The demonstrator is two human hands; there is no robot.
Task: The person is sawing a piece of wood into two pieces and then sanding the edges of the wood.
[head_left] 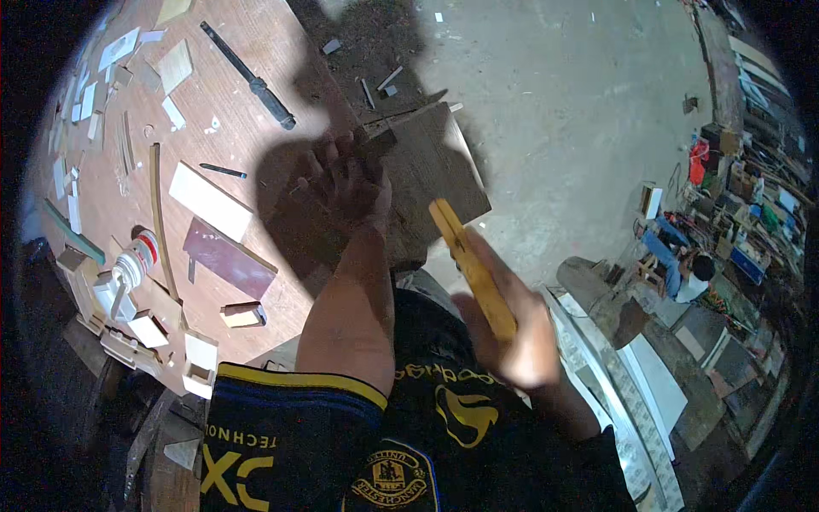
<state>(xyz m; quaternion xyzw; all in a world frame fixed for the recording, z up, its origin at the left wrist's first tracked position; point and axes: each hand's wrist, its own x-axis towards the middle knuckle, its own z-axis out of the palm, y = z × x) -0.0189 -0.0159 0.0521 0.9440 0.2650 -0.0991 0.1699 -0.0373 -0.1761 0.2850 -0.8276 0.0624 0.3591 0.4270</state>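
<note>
In the shadow near the middle, my left hand [354,192] rests with its fingers spread beside a brown wooden board [439,166], close to its left edge. Whether the palm presses on the board or on the tabletop is too dark to tell. To the right, my right hand [525,333] is wrapped round a long, narrow yellow wooden tool [478,277] with a slit at its far end. Motion blurs this hand, and the tool's exact kind is unclear. The tool is held above the board's near right corner, apart from my left hand.
The worktable [281,26] carries a dark metal bar tool [247,75], a black pen [223,171], a white panel [211,201], a maroon panel [229,260], a white bottle [135,260] and several offcuts. Long panels [610,384] lie at right; a person [682,269] sits beyond among clutter.
</note>
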